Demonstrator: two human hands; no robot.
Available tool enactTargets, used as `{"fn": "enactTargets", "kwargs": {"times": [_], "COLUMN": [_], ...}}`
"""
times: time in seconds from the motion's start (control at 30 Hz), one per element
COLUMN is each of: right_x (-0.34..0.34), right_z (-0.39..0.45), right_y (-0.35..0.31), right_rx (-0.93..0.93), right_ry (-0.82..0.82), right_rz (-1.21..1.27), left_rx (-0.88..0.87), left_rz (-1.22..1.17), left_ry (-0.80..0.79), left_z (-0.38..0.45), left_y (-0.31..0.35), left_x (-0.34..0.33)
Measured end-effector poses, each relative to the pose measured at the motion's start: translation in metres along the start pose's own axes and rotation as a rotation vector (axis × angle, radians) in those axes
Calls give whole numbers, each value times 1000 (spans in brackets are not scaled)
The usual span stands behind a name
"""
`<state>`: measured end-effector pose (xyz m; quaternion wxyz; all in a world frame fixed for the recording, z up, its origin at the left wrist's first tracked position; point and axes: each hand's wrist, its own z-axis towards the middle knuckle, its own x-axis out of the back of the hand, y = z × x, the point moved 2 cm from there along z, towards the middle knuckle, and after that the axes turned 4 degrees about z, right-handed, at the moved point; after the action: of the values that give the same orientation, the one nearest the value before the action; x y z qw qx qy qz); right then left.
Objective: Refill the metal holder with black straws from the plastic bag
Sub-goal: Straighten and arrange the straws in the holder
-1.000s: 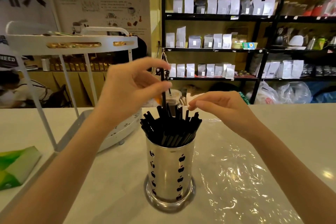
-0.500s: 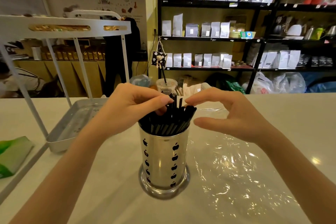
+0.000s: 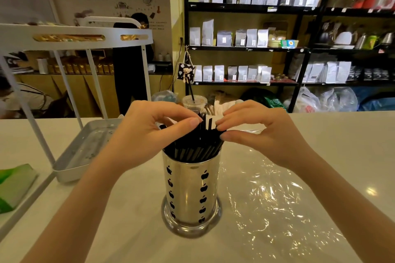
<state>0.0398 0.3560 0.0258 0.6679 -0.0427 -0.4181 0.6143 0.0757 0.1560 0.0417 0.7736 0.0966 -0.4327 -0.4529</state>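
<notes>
A shiny metal holder (image 3: pixel 190 188) with apple-shaped cut-outs stands on the white counter in front of me. It is packed with black straws (image 3: pixel 192 151) that fan out above its rim. My left hand (image 3: pixel 145 134) curls over the left side of the bundle, thumb and fingers closed around the straw tops. My right hand (image 3: pixel 263 132) pinches the straw tips on the right side between index finger and thumb. The clear plastic bag (image 3: pixel 277 209) lies flat and crinkled on the counter to the right of the holder.
A white two-tier rack with a grey tray (image 3: pixel 85 151) stands at the left. A green packet (image 3: pixel 12 183) lies at the far left edge. A plastic cup with a straw (image 3: pixel 193 101) sits behind the holder. Dark shelves of pouches (image 3: pixel 245 38) fill the back wall.
My left hand lowered a single raised straw into the holder. Both hands then came down and closed in on the straw tops from either side.
</notes>
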Motion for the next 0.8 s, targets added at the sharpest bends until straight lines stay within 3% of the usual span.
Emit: {"fn": "enactTargets", "kwargs": {"times": [0.27,0.5,0.63,0.8], "right_x": [25,68,76,58], "right_z": [23,52,56,45], "right_y": [-25,-44,-34,-4], "right_rx": [69,184,147,-43], "right_ry": [134,592,739,666], "right_rz": [88,227,350,431], "left_rx": [-15,-13,-60,-11], "left_rz": [-3,-20,-110,-311], "left_ry": [-21,-44,132,489], "left_z": [6,14,15,19], "left_y": [1,4,3,-4], "left_x": [-2,-9,0,27]}}
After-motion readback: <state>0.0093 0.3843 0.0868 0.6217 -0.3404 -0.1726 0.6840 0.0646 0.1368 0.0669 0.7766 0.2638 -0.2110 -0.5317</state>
